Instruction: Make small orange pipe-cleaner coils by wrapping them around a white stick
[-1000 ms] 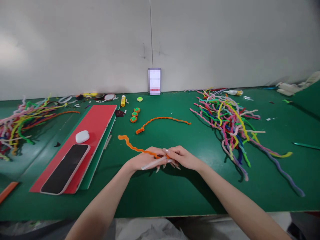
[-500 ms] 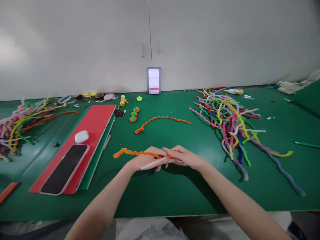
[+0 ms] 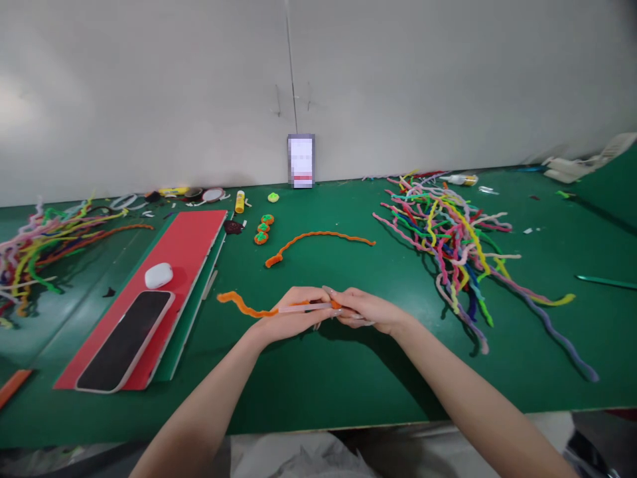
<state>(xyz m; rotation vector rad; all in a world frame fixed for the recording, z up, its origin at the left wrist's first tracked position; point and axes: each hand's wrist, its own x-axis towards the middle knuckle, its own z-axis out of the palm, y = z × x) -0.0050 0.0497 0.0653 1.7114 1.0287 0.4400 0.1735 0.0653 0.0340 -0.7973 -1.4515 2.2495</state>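
So the orange pipe cleaner [image 3: 246,309] you're working is right between your two hands, above the near part of the counter [image 3: 308,392]. Its fat end is bunched at your fingertips, and the wavy tail runs out past your left hand [image 3: 298,322], with nothing holding that far end. The pale stick [image 3: 303,307] lies across that same hand, its inner end tucked in at the orange bunch.

Fingers on both sides look clamped on the bunch, your right hand [image 3: 367,309] meeting the left there. How the ones underneath sit, I can't tell.

Progress-wise, I'd call this one partway: a bit is gathered up, but a good length of tail looks unworked. Just beyond your hands there's a second orange strand [image 3: 323,233], thick at one end with a long plain tail, so that one seems barely started too. The three orange buttons with green tops [image 3: 263,228] behind it look finished to me, sitting in a row and touching.

Farther out you've got plenty of stock: a big colorful pile [image 3: 458,245] on your right, another bundle [image 3: 44,245] over on the left past the red board [image 3: 199,239].
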